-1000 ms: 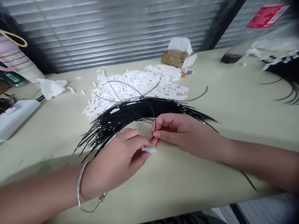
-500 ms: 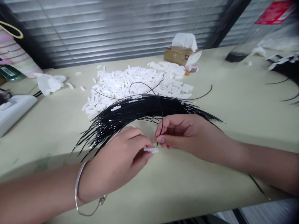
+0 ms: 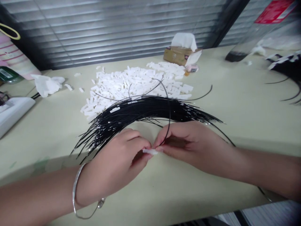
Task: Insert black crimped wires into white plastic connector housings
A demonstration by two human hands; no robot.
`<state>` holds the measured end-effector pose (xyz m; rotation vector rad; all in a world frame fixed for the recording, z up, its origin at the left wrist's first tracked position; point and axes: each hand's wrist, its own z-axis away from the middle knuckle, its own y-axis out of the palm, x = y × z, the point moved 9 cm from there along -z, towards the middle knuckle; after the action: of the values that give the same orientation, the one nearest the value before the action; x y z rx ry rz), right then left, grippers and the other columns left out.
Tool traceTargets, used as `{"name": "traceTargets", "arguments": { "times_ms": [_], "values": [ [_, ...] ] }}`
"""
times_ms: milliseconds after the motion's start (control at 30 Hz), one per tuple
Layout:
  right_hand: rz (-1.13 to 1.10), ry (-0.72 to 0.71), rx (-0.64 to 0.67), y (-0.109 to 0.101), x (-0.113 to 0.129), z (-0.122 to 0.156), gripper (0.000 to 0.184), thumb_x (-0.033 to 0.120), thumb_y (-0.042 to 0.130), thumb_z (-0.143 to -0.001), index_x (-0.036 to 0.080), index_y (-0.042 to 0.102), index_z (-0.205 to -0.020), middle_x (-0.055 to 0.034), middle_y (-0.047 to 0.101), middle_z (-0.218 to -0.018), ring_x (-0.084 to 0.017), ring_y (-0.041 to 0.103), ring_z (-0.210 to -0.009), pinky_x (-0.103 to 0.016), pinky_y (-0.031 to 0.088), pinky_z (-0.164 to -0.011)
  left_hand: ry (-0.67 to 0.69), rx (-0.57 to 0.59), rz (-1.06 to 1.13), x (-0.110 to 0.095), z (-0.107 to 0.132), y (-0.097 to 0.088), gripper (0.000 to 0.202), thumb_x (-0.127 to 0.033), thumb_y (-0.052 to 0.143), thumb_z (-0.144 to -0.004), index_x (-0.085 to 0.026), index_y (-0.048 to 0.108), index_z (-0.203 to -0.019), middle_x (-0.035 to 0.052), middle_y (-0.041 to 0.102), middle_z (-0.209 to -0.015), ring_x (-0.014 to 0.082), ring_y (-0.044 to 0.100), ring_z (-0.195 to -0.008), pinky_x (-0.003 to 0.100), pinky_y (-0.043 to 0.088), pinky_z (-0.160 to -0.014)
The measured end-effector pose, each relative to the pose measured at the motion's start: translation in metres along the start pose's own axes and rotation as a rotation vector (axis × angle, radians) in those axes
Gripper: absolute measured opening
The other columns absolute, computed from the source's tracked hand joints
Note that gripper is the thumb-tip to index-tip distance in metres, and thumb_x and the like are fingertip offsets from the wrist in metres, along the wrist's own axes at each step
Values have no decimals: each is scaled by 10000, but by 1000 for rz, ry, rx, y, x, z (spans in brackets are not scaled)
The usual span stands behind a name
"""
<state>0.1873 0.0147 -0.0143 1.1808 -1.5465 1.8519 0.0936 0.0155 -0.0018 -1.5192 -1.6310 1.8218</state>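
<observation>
Between thumb and fingers, my left hand [image 3: 117,163] pinches a small white connector housing [image 3: 150,151] with rows of tiny holes. My right hand [image 3: 188,141] is closed on a thin black wire [image 3: 169,116] close to its end, right at the connector's right side. From those fingertips the wire arcs up over a thick bundle of black wires [image 3: 145,110] lying curved behind both hands. The fingertips hide whether the wire's tip sits inside the connector. Behind the bundle spreads a heap of white connector housings [image 3: 134,80]; a few lie on the wires.
A tissue box [image 3: 176,56] stands at the back by the blinds, a bottle with dark liquid [image 3: 249,34] at the back right. More black wires with white connectors [image 3: 287,67] lie far right. Crumpled tissue [image 3: 48,84] and a white power strip [image 3: 16,111] are at left.
My right hand has moved left and slightly down, bringing the wire's end against the connector. The wire's arc has shifted right. My left hand keeps its pinch on the connector.
</observation>
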Motion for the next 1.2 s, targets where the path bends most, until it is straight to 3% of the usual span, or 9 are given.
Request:
{"name": "traceTargets", "arguments": {
  "times_ms": [100, 367, 433, 567, 700, 833, 1000, 1100, 1200],
  "values": [
    [129, -67, -12, 1, 8, 2, 131, 265, 532, -833, 192, 624, -775, 0, 666, -726, -118, 600, -649, -239, 439, -591, 3, -8, -8, 0, 0, -1, 126, -171, 518, -855, -147, 632, -808, 38, 612, -776, 156, 567, -734, 270, 466, -681],
    [96, -13, 24, -1, 3, -3, 110, 227, 541, -796, 203, 630, -735, 11, 657, -687, -121, 585, -622, -238, 427, -560, 23, -15, 4, -2, 0, -3, 119, -151, 530, -836, -145, 643, -800, 37, 616, -761, 155, 572, -719, 282, 483, -701],
    [137, -38, 38, -12, 3, -6, 91, 242, 552, -785, 209, 630, -753, 15, 648, -697, -120, 573, -630, -241, 421, -570, 10, -19, 18, -1, -1, -3, 103, -136, 543, -825, -144, 645, -811, 38, 628, -786, 155, 581, -752, 278, 485, -731],
    [358, 4, -127, -55, -4, -12, 144, 332, 548, -771, 210, 620, -747, 2, 595, -653, -120, 501, -566, -258, 360, -509, -20, -23, 50, 3, 0, -3, 108, -126, 543, -827, -152, 648, -834, 32, 639, -824, 143, 587, -801, 259, 478, -787],
    [517, 150, 53, -49, -18, -12, 173, 371, 569, -745, 211, 635, -741, -2, 586, -614, -125, 474, -522, -270, 339, -484, -30, -25, 63, 4, 1, -2, 103, -133, 546, -829, -154, 647, -828, 27, 632, -823, 131, 584, -801, 240, 475, -788],
    [641, 116, 127, -37, -14, -5, 163, 250, 474, -799, 200, 608, -719, -1, 587, -628, -116, 471, -547, -262, 347, -526, -42, -14, 79, 4, 1, -2, 114, -143, 531, -844, -160, 644, -836, 26, 623, -825, 125, 580, -792, 235, 475, -773],
    [457, 206, 217, -35, -24, 1, 216, 335, 456, -818, 209, 541, -664, 21, 530, -584, -98, 415, -490, -231, 310, -427, -54, -4, 93, 4, -1, -2, 113, -134, 533, -841, -160, 642, -846, 24, 616, -819, 121, 582, -790, 227, 472, -757],
    [169, 217, 237, -27, -20, -3, 201, 387, 487, -809, 208, 553, -745, 27, 541, -615, -102, 460, -521, -225, 360, -444, -44, -12, 90, 4, 0, -2, 107, -140, 537, -842, -163, 641, -839, 16, 615, -807, 114, 581, -776, 219, 467, -744],
    [-160, 216, 261, -7, -11, -9, 98, 290, 522, -781, 194, 522, -759, 38, 558, -626, -96, 528, -566, -228, 427, -544, -31, -12, 83, 3, 0, -2, 107, -145, 536, -842, -158, 642, -831, 17, 618, -799, 113, 578, -756, 218, 465, -719]
  ]
}}
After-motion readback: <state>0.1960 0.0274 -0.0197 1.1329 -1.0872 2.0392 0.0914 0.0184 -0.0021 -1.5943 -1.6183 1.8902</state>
